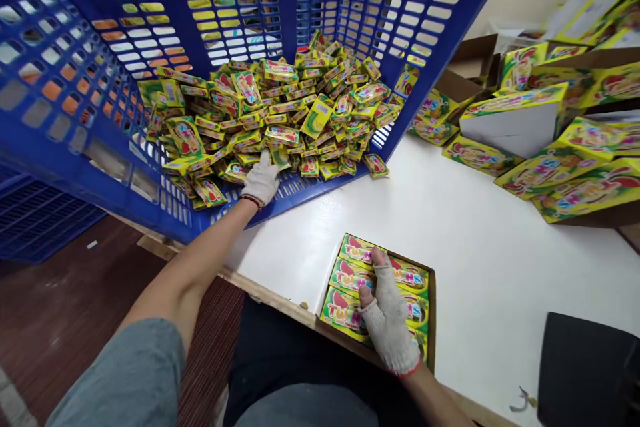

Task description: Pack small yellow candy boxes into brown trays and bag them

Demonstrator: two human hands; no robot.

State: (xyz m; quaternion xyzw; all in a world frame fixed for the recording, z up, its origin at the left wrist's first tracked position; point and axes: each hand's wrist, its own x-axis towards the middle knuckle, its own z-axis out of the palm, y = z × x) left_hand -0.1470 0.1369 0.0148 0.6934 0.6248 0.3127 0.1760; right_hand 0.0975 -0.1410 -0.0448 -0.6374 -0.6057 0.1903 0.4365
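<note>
My left hand (261,181), in a white knit glove, reaches to the front edge of a heap of small yellow-green packs (285,107). Its fingers stretch out against the nearest packs, and no pack shows in its grip. The heap lies inside a blue plastic crate (400,113) tipped on its side. My right hand (393,320), in a white glove with bare fingertips, rests over an open carton (433,320) at the table's front edge. Its thumb and a finger are apart on the larger "Twins" boxes (345,273) set in rows there. The palm hides some boxes.
Several printed cartons (555,160), some open, crowd the table's right side. One loose pack (376,165) lies by the crate's rim. A black object (585,367) stands at the lower right of the white table (480,267). Another blue crate (45,213) is at the left.
</note>
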